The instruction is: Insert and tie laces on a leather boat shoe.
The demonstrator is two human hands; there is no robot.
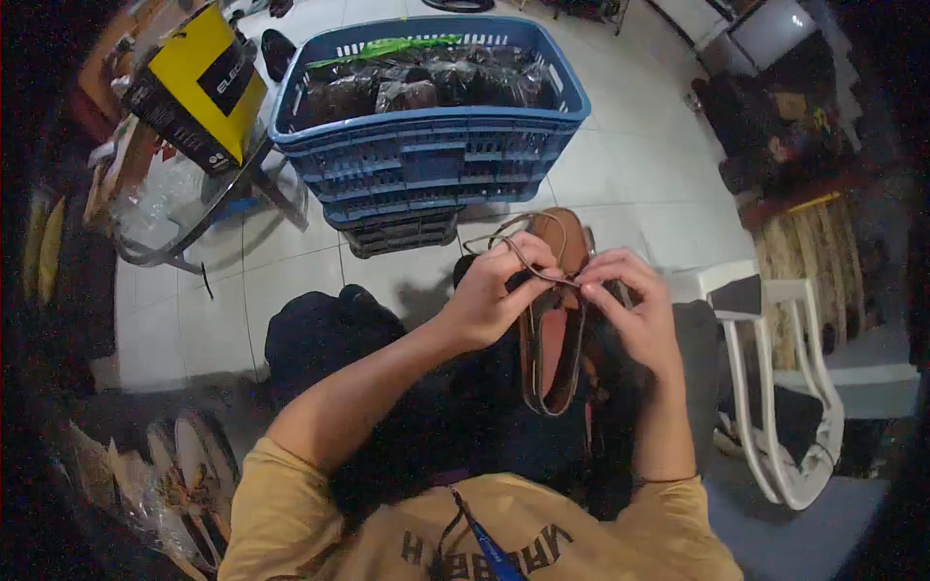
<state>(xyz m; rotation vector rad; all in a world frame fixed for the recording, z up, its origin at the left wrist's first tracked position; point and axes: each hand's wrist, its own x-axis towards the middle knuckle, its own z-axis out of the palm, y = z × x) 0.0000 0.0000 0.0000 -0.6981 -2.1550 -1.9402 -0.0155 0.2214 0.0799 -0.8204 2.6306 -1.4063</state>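
Observation:
A brown lace-up shoe (555, 360) rests over my lap, its opening toward me and its toe pointing away. Above it, my left hand (499, 295) pinches a thin brown shoelace (504, 235), part of which loops up beyond the knuckles. My right hand (632, 308) is closed too, thumb against forefinger, gripping the lace close to the left fingertips. Between the two hands the cord runs across the shoe's front part. My fingers hide some of the lace and the eyelet area.
Beyond my knees stands a blue plastic crate (431, 145) filled with plastic-wrapped items. To the left, a yellow and black box (208, 82) sits on a stand. A white metal frame (765, 387) is at my right. Several shoes (199, 465) lie at lower left.

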